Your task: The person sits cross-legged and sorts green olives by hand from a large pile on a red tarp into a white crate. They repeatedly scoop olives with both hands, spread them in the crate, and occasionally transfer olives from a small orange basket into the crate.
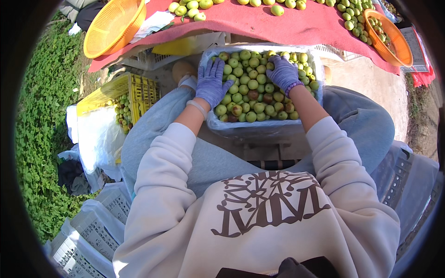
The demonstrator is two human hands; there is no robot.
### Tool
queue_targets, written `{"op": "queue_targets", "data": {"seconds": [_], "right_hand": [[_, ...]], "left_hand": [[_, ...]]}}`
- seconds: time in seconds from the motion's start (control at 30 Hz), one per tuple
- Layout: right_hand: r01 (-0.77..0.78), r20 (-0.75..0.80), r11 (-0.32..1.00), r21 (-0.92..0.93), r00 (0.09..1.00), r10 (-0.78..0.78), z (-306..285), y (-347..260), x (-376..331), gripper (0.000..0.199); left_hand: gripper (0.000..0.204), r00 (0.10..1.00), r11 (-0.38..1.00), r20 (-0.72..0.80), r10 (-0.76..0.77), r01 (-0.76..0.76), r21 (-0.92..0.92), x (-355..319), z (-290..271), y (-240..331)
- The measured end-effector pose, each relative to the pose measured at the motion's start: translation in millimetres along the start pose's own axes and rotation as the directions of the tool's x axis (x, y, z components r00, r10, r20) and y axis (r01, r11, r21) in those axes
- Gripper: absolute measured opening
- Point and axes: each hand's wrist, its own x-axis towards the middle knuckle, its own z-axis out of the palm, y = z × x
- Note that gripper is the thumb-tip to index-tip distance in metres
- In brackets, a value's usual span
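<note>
Between my knees stands a crate lined with clear plastic point(259, 131), filled with small round green fruits point(252, 84) that look like jujubes; a few are reddish brown. My left hand point(212, 85), in a purple knit glove, lies over the crate's left side with fingers stretched and thumb out over the fruits. Toward the far right part of the crate, my right hand point(282, 74), gloved the same way, rests on the fruits with its fingers apart. Neither hand shows a fruit in its grip, though the undersides of both are hidden.
Ahead, a red cloth point(232, 21) bears more green fruits along its far side. Orange baskets stand at its left point(111, 30) and right point(391, 41). A yellow crate point(104, 95) with fruits is at my left. Grey crates point(99, 227) lie behind left; green plants point(44, 129) grow beyond.
</note>
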Motion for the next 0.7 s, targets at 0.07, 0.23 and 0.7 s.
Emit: {"op": "queue_targets", "data": {"seconds": [0.07,0.23,0.7], "right_hand": [[0.045,-0.006,0.999,-0.011,0.999,-0.045,-0.8,-2.7,0.1,0.047],[0.212,-0.196,0.975,0.061,0.961,-0.197,8.8,-21.4,-0.3,0.04],[0.138,-0.503,0.909,0.393,0.86,0.087,11.4,23.3,13.4,0.023]], "left_hand": [[0.079,1.0,1.0,-0.017,-0.001,0.002,0.017,-0.2,4.5,-1.0],[0.079,0.998,1.0,-0.064,0.004,-0.003,0.017,-3.1,10.7,1.0],[0.061,0.968,0.972,-0.096,0.233,-0.229,0.055,4.2,-14.1,18.7]]}}
